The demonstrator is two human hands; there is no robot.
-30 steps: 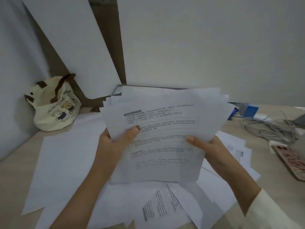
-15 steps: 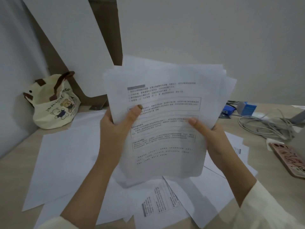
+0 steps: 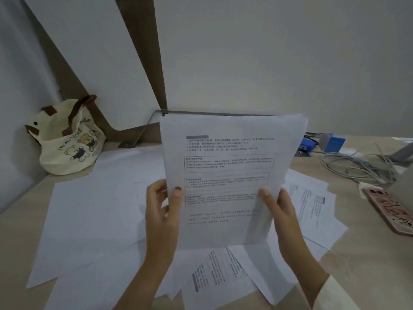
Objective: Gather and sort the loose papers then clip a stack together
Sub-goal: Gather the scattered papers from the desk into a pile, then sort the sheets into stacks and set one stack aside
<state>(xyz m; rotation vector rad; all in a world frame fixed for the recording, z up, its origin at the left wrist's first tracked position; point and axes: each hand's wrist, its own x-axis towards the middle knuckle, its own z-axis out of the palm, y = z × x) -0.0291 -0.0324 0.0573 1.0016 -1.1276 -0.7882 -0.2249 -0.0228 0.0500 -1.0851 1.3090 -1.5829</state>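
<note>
Holding the stack of papers (image 3: 228, 175) upright above the desk (image 3: 368, 265) in the head view, you pinch its left edge with your left hand (image 3: 161, 211), thumb on the printed front, and its right edge with your right hand (image 3: 279, 211) in the same way. Loose sheets (image 3: 93, 215) lie spread on the desk beneath the stack, with a tote bag (image 3: 67, 139) at far left and a phone (image 3: 388, 209) at right.
</note>
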